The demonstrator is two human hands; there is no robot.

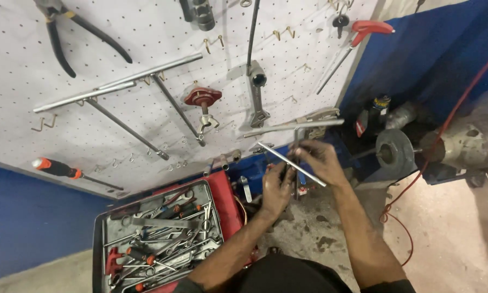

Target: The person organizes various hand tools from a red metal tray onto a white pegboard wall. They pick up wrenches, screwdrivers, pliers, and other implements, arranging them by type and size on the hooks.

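Bright even light; soft shadows; edges bowed

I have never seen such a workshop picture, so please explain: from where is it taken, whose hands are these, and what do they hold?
The single picture comes from a camera worn on a person's head, looking down at their own two bare hands. The right hand holds a thin silver metal rod that slants across the middle. The left hand touches the rod's lower part and some small dark piece I cannot identify. Behind them hangs a white pegboard with tools: black pliers, long T-handle wrenches, an orange-handled screwdriver. Lower left stands a red tray full of wrenches and screwdrivers. At right sits a bench grinder with a red cable.
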